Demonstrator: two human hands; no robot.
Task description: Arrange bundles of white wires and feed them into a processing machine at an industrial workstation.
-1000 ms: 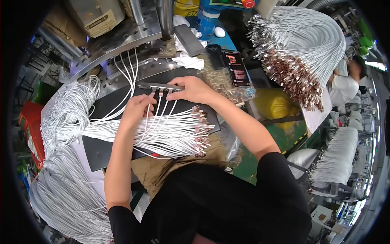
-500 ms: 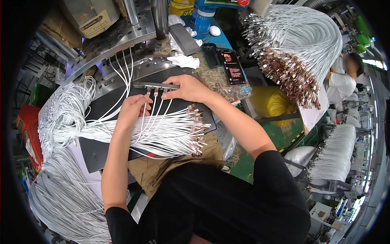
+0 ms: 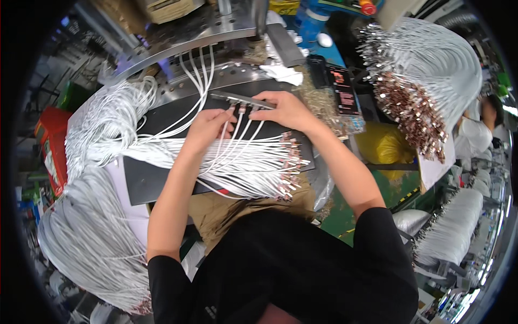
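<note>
A narrow grey metal bar (image 3: pixel 225 96) with several cable connectors (image 3: pixel 242 109) along it is held above a black board (image 3: pixel 141 186). My right hand (image 3: pixel 288 112) grips its right end, thumb below and fingers on top. At its left end my left hand (image 3: pixel 209 128) is closed, fingertips pinching a white cable (image 3: pixel 220 144) close to its connector. More white cables hang from the bar toward me. Under both hands a thick bundle of white cables (image 3: pixel 237 167) lies across the board, its copper-coloured connector ends (image 3: pixel 291 167) pointing right.
A heap of coiled white cables (image 3: pixel 102 124) lies at left, with another bundle (image 3: pixel 86 237) nearer me. Behind the board stands a perforated metal frame (image 3: pixel 194 38). A phone (image 3: pixel 343 90) lies back right, before a large hanging cable bundle (image 3: pixel 431 70). A person (image 3: pixel 475 132) is far right.
The whole view has shifted, so the scene sits farther right in the picture. Both hands stay at the metal bar, with no clear change in grip.
</note>
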